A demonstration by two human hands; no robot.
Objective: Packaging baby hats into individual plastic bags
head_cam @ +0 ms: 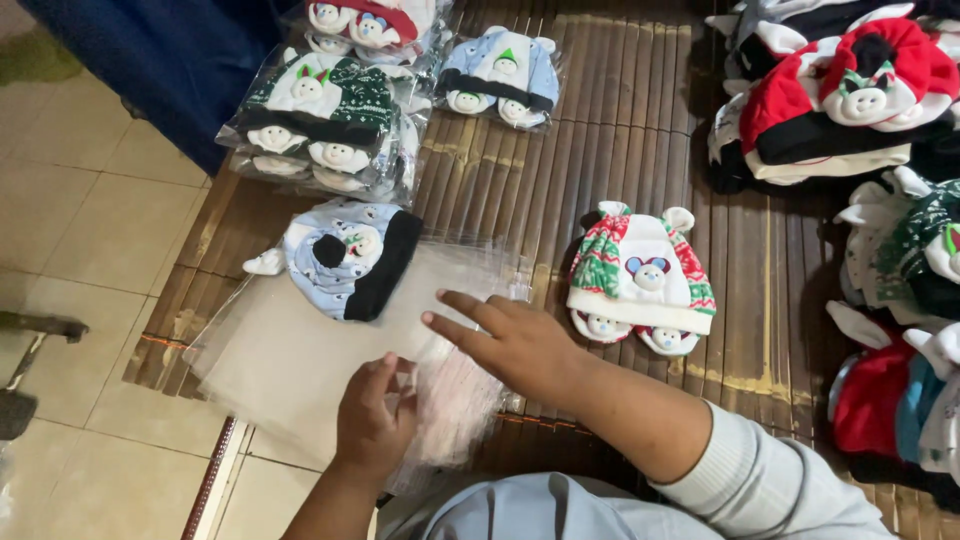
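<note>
- Left hand [375,415] low in the head view, knuckles up, fingers curled and pinching the near edge of a stack of clear plastic bags [300,350].
- Right hand [505,340] laid flat on the same stack, fingers spread and pointing left, palm down; pressing rather than gripping, nothing closed inside it.
- Stack of bags spread over the near left part of a bamboo slat mat [600,150], its left corner hanging past the mat's edge over the pale tiled floor [90,230].
- Light blue baby hat [345,258] with a black band and a black pompom lying on the far end of the stack, just beyond the right hand's fingertips and not touching them.
- Red, green and white knitted hat set [642,280] with little round-faced booties lying loose on the mat, just right of the right hand, apart from the bags.
- Bagged hat sets [320,125] piled at the far left of the mat, already in clear wrapping; one more bagged blue set [500,75] beside them.
- Heap of unwrapped hats [850,95] in red, black, white and green along the right edge, running down toward the near right corner.
- Dark blue cloth [170,60] at the top left, beyond the mat.
- Pale grey sleeve [760,480] pushed up on the right forearm.
</note>
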